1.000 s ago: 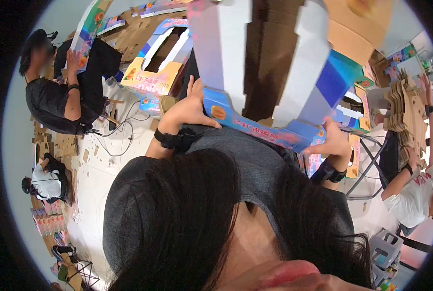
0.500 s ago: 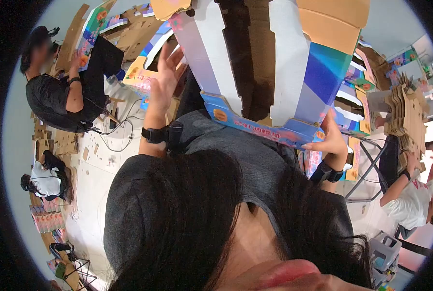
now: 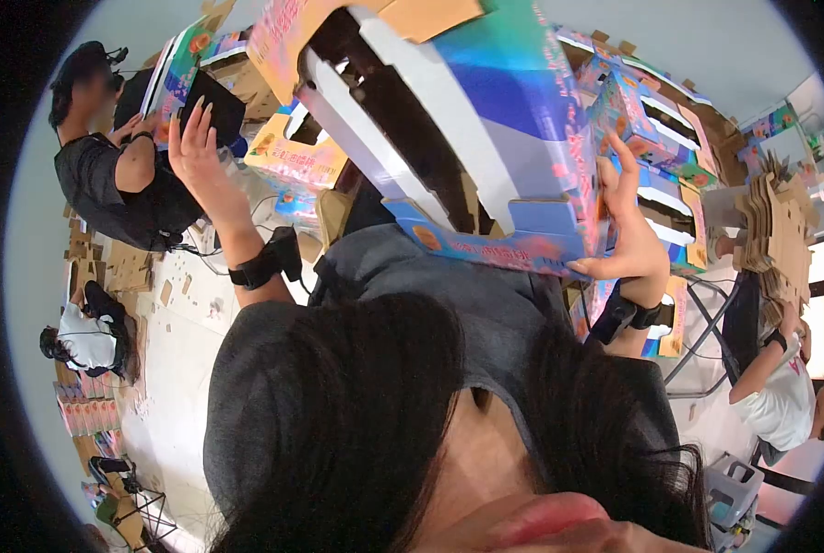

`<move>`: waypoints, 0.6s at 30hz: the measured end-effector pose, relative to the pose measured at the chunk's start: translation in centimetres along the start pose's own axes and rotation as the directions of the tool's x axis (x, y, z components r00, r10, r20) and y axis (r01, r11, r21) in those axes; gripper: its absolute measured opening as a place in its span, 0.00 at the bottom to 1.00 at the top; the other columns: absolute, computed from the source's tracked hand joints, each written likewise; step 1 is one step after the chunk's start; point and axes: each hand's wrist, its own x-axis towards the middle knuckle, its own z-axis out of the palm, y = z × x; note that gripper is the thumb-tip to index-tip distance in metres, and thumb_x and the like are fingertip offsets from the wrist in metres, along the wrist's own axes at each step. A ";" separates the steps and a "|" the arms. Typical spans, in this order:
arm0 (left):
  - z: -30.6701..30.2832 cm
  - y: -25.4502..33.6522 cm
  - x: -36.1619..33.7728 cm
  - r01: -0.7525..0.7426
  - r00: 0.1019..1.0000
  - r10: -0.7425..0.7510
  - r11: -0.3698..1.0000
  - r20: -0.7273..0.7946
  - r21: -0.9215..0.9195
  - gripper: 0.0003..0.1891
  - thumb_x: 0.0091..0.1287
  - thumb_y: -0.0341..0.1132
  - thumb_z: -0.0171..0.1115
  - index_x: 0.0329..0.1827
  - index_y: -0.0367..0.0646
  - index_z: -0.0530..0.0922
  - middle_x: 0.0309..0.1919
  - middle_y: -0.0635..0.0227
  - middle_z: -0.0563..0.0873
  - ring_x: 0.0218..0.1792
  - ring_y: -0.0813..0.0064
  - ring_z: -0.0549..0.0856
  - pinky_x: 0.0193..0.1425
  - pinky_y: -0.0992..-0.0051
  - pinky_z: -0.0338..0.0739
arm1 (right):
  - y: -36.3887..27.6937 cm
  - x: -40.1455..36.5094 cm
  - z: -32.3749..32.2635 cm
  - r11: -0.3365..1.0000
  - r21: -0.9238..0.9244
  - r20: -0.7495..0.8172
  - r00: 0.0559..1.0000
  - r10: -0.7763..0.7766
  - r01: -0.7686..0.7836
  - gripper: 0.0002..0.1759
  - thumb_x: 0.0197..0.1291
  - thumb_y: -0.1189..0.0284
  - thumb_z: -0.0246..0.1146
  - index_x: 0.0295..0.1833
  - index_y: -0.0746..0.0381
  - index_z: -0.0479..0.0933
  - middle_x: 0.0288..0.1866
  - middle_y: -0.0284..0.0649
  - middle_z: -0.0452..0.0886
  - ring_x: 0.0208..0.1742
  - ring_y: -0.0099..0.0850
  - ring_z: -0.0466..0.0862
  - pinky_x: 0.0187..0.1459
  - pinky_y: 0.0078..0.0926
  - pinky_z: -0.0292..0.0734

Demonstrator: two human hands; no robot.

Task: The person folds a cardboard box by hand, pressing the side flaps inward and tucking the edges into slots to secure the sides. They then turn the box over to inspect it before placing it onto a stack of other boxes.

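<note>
Resting in right hand [image 3: 628, 235] only: carton [image 3: 522, 111].

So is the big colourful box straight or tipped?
Tipped: the box slants, its brown inside showing; only the right hand holds it.

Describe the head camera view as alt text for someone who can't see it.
The right hand grips a colourful printed cardboard box by its lower corner, tilted in front of the person, while the left hand is raised open, clear of it. Nearby people handle similar boxes amid cardboard scraps.
</note>
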 end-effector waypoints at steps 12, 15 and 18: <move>0.2 -2.4 -1.5 -0.029 0.951 -0.073 0.947 0.301 0.319 0.37 0.70 0.48 0.53 0.78 0.39 0.53 0.74 0.52 0.61 0.75 0.60 0.59 0.77 0.60 0.48 | -5.5 1.9 3.0 0.973 -0.231 -0.038 0.999 -0.015 0.006 0.76 0.25 0.58 0.86 0.78 0.64 0.45 0.68 0.51 0.67 0.66 0.43 0.71 0.68 0.36 0.62; -0.7 -4.1 -1.6 -0.138 0.953 -0.034 0.837 0.302 0.530 0.37 0.70 0.43 0.55 0.78 0.39 0.50 0.74 0.51 0.58 0.76 0.59 0.57 0.77 0.62 0.48 | -6.2 1.8 3.2 0.930 -0.365 -0.154 0.988 -0.020 -0.038 0.69 0.27 0.56 0.84 0.76 0.65 0.54 0.65 0.51 0.71 0.63 0.45 0.74 0.65 0.38 0.67; -1.5 -4.8 -1.3 -0.107 0.951 -0.077 0.827 0.298 0.553 0.40 0.69 0.43 0.59 0.78 0.38 0.50 0.74 0.50 0.57 0.75 0.58 0.57 0.77 0.62 0.49 | -7.2 1.3 3.0 0.850 -0.514 -0.266 0.964 -0.026 -0.119 0.59 0.30 0.55 0.83 0.70 0.66 0.64 0.60 0.51 0.75 0.60 0.46 0.76 0.63 0.38 0.69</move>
